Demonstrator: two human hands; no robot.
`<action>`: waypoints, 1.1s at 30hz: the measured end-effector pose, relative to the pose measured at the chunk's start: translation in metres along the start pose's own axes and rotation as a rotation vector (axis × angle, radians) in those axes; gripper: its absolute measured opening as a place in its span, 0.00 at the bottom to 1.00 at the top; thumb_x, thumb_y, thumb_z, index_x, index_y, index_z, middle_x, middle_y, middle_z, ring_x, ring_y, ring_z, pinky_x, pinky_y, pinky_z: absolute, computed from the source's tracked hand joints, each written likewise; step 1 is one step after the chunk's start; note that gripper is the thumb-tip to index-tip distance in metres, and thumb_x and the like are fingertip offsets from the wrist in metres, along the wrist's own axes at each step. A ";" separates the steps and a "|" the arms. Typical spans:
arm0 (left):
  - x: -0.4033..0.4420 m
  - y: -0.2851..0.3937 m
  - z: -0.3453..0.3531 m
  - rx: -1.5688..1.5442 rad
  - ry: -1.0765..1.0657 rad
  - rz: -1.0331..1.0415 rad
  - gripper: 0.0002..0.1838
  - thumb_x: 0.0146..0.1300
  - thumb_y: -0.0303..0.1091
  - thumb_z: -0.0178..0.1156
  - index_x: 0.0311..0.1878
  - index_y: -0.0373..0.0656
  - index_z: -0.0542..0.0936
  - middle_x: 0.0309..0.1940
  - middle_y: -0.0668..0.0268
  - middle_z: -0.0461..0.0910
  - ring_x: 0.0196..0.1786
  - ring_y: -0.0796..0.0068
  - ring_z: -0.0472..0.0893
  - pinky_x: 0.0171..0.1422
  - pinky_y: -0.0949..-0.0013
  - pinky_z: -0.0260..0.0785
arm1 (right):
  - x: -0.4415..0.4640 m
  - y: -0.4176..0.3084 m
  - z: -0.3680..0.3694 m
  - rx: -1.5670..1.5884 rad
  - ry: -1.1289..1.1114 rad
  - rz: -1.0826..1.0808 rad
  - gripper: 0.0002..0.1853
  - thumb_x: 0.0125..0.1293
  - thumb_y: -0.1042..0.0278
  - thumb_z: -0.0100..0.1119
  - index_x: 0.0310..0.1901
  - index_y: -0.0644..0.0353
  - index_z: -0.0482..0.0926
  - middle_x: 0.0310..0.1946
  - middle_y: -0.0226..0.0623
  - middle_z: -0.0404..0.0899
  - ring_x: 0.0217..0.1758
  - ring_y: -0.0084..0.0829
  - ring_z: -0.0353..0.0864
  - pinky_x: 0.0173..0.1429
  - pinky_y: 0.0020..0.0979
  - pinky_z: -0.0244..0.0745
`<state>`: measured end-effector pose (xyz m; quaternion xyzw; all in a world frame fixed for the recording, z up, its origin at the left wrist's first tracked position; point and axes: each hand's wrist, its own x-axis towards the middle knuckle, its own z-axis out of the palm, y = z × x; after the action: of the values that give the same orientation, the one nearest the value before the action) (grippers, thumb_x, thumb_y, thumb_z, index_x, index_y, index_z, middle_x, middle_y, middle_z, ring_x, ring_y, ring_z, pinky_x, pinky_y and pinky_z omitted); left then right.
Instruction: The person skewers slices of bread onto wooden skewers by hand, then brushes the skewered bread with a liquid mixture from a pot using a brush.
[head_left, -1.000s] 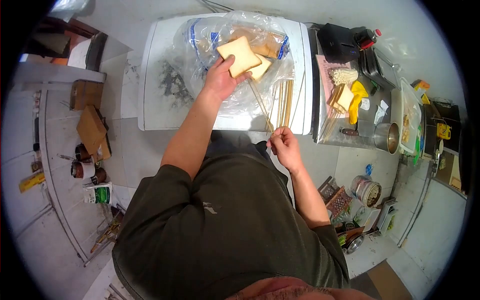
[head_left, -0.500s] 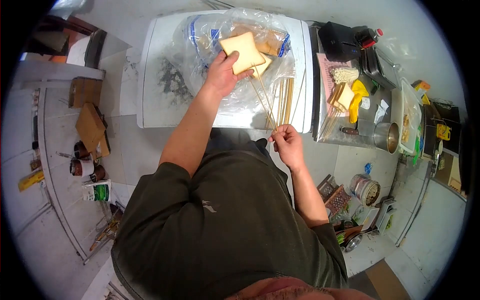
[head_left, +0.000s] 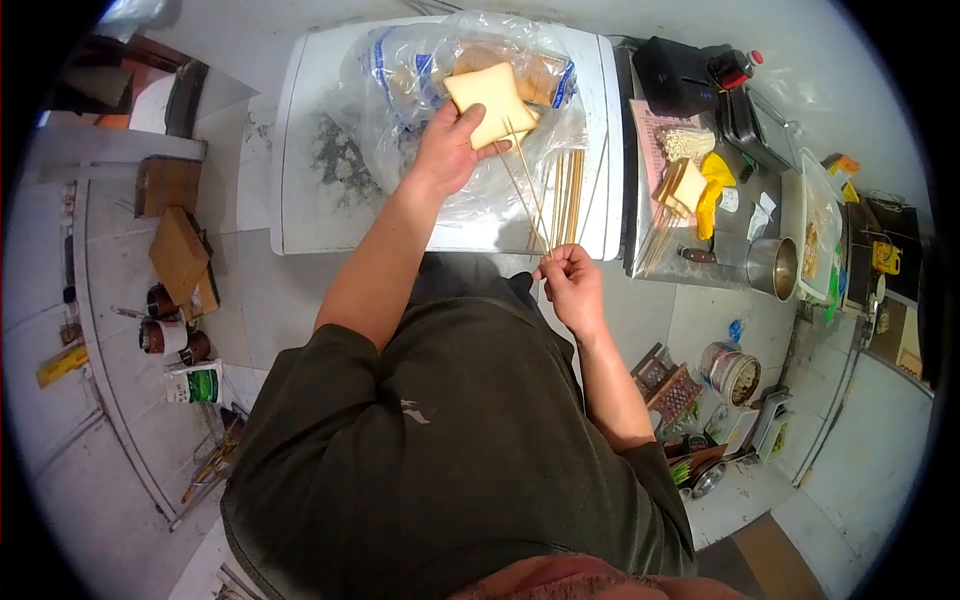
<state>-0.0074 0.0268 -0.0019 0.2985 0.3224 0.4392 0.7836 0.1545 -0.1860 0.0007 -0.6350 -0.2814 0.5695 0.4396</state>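
Observation:
A square slice of white bread [head_left: 490, 92] is gripped in my left hand [head_left: 450, 152], thumb on its upper face and fingers beneath. Closed in a pinch, my right hand [head_left: 573, 287] holds the lower ends of thin wooden skewers [head_left: 530, 200]. They spread apart upward, and their far ends meet the bread near its lower edge; how deep they go, I cannot tell. Partly hidden under the slice, another bread slice [head_left: 527, 136] shows. Behind lies a clear plastic bag [head_left: 405, 100] with more bread in it. Several loose skewers [head_left: 570, 195] lie right of the bag.
The white table [head_left: 310, 215] has a dark worn patch at left. On the metal counter at right are skewered bread slices [head_left: 686, 187], a yellow cloth-like item [head_left: 714, 190], a metal pot [head_left: 773, 268] and a black box [head_left: 675, 78]. Cardboard [head_left: 180, 255] stands at left.
The bread slice has shifted slightly right, and the skewer tips now overlap it a little farther from its lower edge. Both hands keep their holds. The whole view has shifted slightly.

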 end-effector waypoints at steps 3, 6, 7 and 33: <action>-0.003 0.001 0.006 0.040 -0.004 -0.008 0.19 0.75 0.34 0.48 0.66 0.42 0.65 0.59 0.60 0.73 0.59 0.61 0.78 0.59 0.52 0.76 | 0.000 0.000 0.002 -0.003 0.007 -0.008 0.03 0.71 0.73 0.55 0.38 0.62 0.72 0.26 0.30 0.81 0.22 0.14 0.69 0.26 0.19 0.64; -0.005 -0.004 0.005 0.033 -0.027 -0.027 0.19 0.76 0.34 0.48 0.66 0.42 0.65 0.59 0.60 0.73 0.59 0.61 0.77 0.59 0.51 0.76 | 0.000 0.002 0.005 0.021 0.005 -0.037 0.03 0.71 0.73 0.55 0.38 0.62 0.72 0.26 0.30 0.80 0.22 0.14 0.69 0.26 0.19 0.64; -0.005 -0.006 0.004 0.022 -0.041 -0.034 0.19 0.76 0.34 0.48 0.66 0.42 0.65 0.59 0.60 0.73 0.59 0.61 0.77 0.59 0.51 0.76 | 0.000 0.003 0.005 0.034 0.003 -0.050 0.03 0.71 0.73 0.55 0.38 0.62 0.72 0.26 0.30 0.80 0.22 0.14 0.69 0.26 0.18 0.63; -0.013 -0.033 0.019 -0.207 0.049 0.045 0.20 0.77 0.42 0.47 0.59 0.35 0.70 0.53 0.61 0.78 0.54 0.71 0.80 0.59 0.64 0.73 | 0.004 0.013 0.012 0.082 0.038 -0.099 0.03 0.71 0.73 0.55 0.40 0.62 0.72 0.27 0.29 0.80 0.22 0.13 0.67 0.26 0.18 0.62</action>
<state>0.0180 -0.0025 -0.0116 0.2122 0.2875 0.4947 0.7922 0.1413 -0.1856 -0.0126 -0.6124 -0.2804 0.5461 0.4982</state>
